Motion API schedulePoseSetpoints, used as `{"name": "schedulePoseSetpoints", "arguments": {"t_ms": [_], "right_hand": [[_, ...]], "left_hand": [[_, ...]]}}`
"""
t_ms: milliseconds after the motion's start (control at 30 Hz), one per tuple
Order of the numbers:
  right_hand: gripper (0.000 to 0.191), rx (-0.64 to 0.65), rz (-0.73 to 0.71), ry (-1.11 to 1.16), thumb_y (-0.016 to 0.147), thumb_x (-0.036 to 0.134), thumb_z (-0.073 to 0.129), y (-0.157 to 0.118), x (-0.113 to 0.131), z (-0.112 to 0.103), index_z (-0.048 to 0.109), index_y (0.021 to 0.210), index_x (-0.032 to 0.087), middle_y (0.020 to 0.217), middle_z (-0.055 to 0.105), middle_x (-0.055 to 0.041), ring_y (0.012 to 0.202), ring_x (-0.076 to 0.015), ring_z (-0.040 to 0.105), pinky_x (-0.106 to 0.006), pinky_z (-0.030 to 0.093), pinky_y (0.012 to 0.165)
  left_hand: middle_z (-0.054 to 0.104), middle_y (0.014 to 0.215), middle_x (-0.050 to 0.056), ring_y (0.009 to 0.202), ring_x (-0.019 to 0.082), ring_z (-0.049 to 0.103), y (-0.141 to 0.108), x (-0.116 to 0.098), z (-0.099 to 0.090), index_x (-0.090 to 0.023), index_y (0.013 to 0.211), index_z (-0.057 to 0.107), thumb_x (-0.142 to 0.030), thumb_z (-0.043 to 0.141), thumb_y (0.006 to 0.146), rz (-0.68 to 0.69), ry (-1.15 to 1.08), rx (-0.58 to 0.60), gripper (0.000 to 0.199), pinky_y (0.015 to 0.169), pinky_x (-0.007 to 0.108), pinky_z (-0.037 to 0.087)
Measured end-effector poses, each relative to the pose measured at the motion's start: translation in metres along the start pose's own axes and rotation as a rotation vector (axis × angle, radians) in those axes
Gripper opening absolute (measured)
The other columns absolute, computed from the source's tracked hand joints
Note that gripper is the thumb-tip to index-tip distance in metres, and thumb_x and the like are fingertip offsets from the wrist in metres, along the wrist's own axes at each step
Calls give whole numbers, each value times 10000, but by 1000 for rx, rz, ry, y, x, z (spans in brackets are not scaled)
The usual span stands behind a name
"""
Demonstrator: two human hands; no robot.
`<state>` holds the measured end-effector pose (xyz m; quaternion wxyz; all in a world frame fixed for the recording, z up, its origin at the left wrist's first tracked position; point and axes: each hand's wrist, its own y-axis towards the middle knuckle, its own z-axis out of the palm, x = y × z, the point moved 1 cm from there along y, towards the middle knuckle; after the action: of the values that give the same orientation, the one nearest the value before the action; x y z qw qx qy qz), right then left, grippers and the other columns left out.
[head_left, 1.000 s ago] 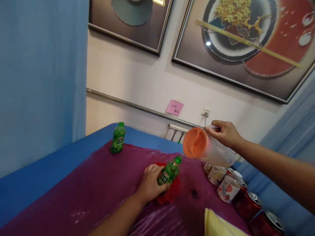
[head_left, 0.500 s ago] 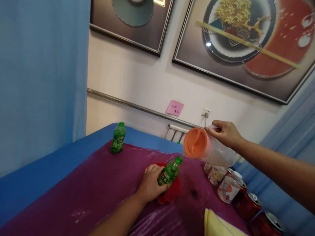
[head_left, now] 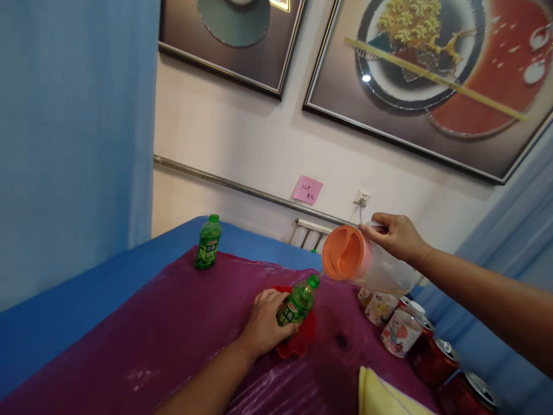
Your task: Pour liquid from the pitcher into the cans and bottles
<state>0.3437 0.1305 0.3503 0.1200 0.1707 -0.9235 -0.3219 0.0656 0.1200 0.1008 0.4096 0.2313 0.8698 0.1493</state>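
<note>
My left hand [head_left: 266,324] is wrapped round a green bottle [head_left: 298,302], which leans a little to the right over a red scalloped dish [head_left: 305,340]. In my right hand [head_left: 400,235] is the handle of a clear plastic pitcher [head_left: 384,271] with an orange lid [head_left: 344,252]. The pitcher is tipped nearly on its side, its lid facing left, close to the top of the bottle. A thin stream of liquid seems to run between lid and bottle mouth. Another green bottle [head_left: 208,242] stands upright at the back left.
On the right stand clear jars with printed labels [head_left: 401,333] and several red cans [head_left: 434,362]. A folded yellow cloth [head_left: 384,395] lies at the front. Purple plastic sheeting [head_left: 173,323] covers part of the blue tabletop [head_left: 78,311]. Blue curtains [head_left: 73,127] hang on both sides.
The pitcher is tipped very slightly differently, with its lid a touch lower. Both hands keep their hold, and nothing else has visibly moved.
</note>
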Motion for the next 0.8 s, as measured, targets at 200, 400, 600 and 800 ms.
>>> {"name": "schedulePoseSetpoints", "arguments": {"t_ms": [200,400,600,800], "right_hand": [[503,0,-11,-8,831,599,555,1,3,0,309,570,247,495,353,44,487,-109,322,-268,252,493],[497,4,-3,-7,826,597,554,1,4,0,317,568,245,501,352,42,495,-110,323,-263,260,490],[494,1,-5,-2,823,596,554,1,4,0,324,567,242,502,350,45,498,-106,318,-263,257,502],[492,13,-9,-1,819,595,559,1,4,0,333,564,240,502,356,41,496,-108,325,-259,262,495]], "left_hand": [[680,1094,57,1074,296,562,0,-1,-1,-227,1118,676,-329,822,659,-3,-5,7,492,955,420,415],[682,1086,48,1071,292,563,0,0,0,-245,1084,681,-318,818,661,7,-15,2,451,956,414,409],[685,1073,47,1066,292,562,-1,-1,-1,-242,1090,681,-308,824,653,-1,-16,9,465,948,412,408],[681,1077,45,1066,289,561,-1,-2,-2,-242,1075,678,-329,811,672,9,-9,6,433,949,413,408]]}}
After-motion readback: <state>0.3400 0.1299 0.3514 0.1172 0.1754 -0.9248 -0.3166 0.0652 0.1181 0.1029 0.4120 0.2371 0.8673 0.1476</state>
